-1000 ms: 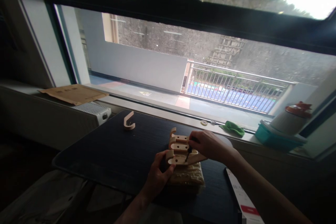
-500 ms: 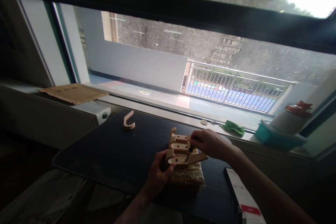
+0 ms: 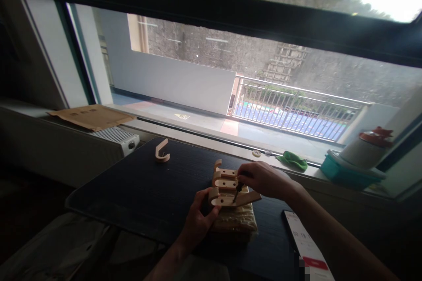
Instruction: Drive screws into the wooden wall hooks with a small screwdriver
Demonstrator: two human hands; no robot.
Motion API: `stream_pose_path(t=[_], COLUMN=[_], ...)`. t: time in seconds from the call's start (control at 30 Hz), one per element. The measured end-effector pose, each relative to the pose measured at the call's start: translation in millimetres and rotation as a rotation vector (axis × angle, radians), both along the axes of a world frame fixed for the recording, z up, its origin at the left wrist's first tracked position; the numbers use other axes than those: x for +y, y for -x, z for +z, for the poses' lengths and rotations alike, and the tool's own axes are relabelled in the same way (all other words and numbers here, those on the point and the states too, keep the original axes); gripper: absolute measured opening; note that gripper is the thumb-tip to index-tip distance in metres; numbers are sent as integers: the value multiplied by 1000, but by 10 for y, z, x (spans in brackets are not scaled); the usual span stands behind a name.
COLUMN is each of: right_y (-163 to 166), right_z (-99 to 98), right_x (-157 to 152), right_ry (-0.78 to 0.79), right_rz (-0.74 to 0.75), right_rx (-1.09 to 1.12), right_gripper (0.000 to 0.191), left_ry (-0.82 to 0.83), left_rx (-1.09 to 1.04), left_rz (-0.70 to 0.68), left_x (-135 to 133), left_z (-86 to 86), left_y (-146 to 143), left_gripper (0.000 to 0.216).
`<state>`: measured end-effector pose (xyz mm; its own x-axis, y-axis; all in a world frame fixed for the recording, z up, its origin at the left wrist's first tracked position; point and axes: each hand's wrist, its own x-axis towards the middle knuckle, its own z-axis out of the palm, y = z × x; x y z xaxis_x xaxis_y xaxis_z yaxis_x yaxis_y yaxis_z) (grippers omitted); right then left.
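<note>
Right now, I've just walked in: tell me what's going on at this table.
A person works at a dark table by the window, on a row of wooden hooks that rests on a plastic packet. The left hand grips the curved end of the nearest hook, fingers wrapped round it. The right hand holds a small dark screwdriver with its tip down on that hook. A spare hook lies apart at the table's far left, and a phone lies by the right forearm.

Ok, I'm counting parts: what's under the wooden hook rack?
A clear packet lies under the wooden hook rack, on the dark table. The rack, gripped by the left hand, covers its middle; its contents are unclear.
</note>
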<state>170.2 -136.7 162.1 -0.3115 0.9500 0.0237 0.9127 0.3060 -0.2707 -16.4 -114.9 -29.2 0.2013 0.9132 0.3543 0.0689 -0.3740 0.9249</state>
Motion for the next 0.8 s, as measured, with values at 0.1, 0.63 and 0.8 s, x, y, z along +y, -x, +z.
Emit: stream_pose_path(t=[0.1, 0.63, 0.8], right_y=[12, -3, 16], right_z=[-4, 19, 38], right_x=[-10, -29, -25], right_ry=[-16, -4, -10], right_rz=[-39, -18, -53], right_rx=[-13, -13, -44], right_gripper=[28, 27, 30], left_ry=[18, -75, -101], left_rx=[-6, 3, -9], left_rz=[4, 64, 47], left_x=[4, -19, -13], left_z=[5, 84, 87], left_y=[-2, -6, -6], left_gripper=[38, 32, 30])
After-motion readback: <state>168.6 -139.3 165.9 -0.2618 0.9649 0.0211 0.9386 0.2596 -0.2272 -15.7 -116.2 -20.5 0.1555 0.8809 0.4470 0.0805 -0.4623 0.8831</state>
